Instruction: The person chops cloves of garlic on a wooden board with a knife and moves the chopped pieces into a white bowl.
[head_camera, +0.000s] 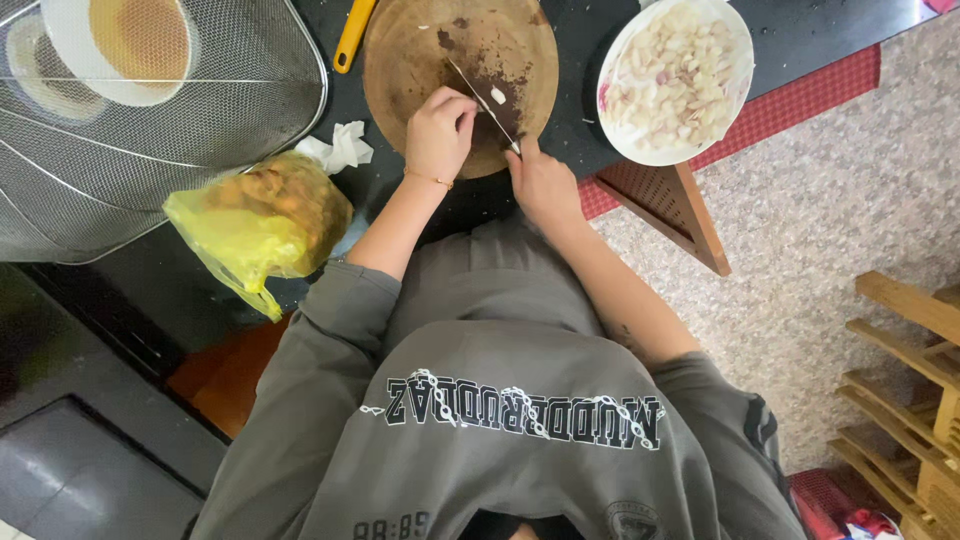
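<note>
Gripping a knife (483, 105) in the right hand (541, 180), the person cut a small pale piece on the round board (410, 60), left hand (438, 130) curled over it. The white bowl (612, 70) near the bench's far edge already held many chopped pieces.

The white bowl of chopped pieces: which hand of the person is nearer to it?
The right hand. It holds the knife at the near edge of the round wooden board, on the side toward the white bowl. The left hand rests on the board, farther from the bowl.
</note>
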